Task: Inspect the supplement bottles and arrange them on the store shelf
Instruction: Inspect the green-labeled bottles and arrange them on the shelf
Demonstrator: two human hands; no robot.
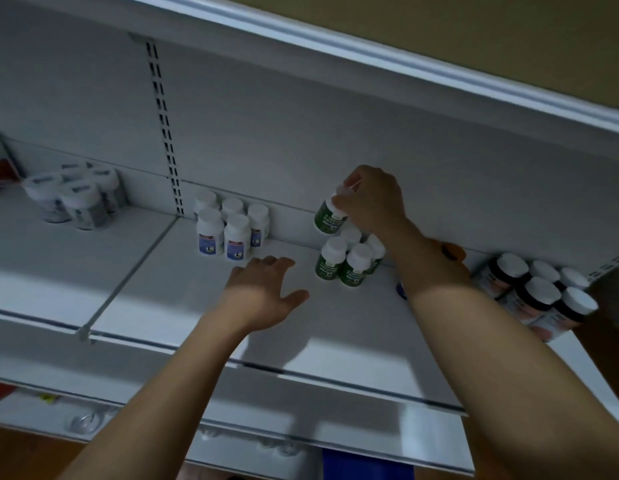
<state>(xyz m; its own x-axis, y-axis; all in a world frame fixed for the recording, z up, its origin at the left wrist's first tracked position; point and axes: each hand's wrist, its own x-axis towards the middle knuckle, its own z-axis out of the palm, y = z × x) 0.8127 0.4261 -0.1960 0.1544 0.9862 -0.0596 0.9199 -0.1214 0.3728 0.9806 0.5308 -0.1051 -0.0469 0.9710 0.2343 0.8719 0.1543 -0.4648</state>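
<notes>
Over the white store shelf (183, 306), my right hand (373, 199) grips a green-labelled supplement bottle (327, 218) by its white cap, tilted, just above the group of matching green bottles (346, 261). My left hand (263, 292) is spread and holds nothing beside that group. The step in hand appears to be placement: right the bottle, then lower it beside its neighbours.

olive wall (439, 26) above — blue object (366, 465) below

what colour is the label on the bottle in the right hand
Green, with a white cap; the right hand holds the bottle, seen in the head view.
</notes>
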